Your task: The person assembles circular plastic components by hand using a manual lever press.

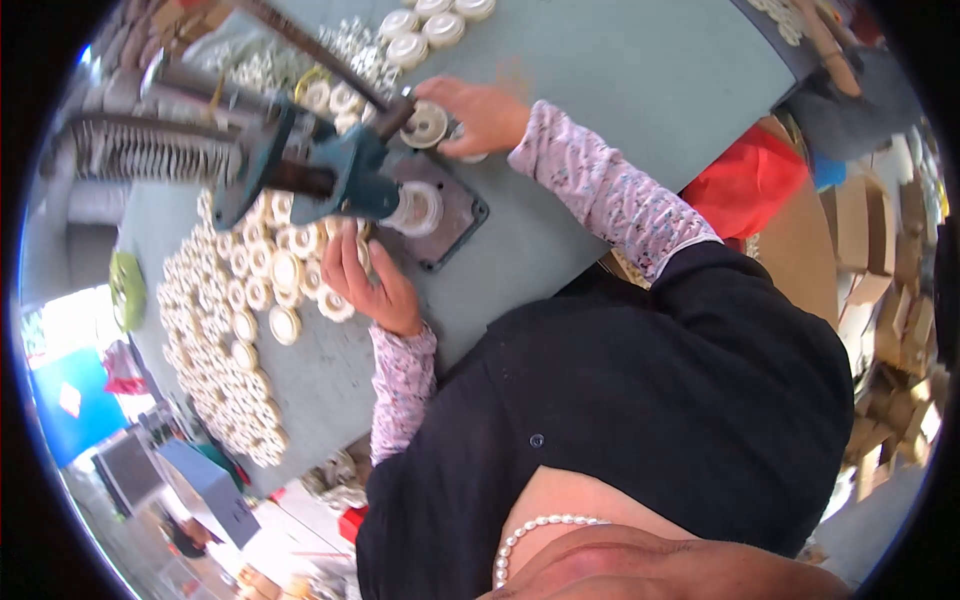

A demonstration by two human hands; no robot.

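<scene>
A dark green hand press (350,185) with a long lever and a coil spring stands on the table. Beneath its ram, a white round plastic part (415,210) rests on the metal base plate (462,225). Beyond the base, my right hand (485,115) has its fingers and thumb closed around a cream round plastic cap (426,125); another pale piece shows partly under the palm. My left hand (375,285) is at the near left side of the press, fingers curled about a cream plastic ring (362,255), which they partly cover.
Many loose cream rings (240,290) spread over the left of the grey-green table (600,60). Finished-looking round caps (440,28) and small white pieces (350,50) lie at the far side. A red cloth (750,180) and cardboard boxes (865,225) are at the right; another person's arm (830,50) shows far right.
</scene>
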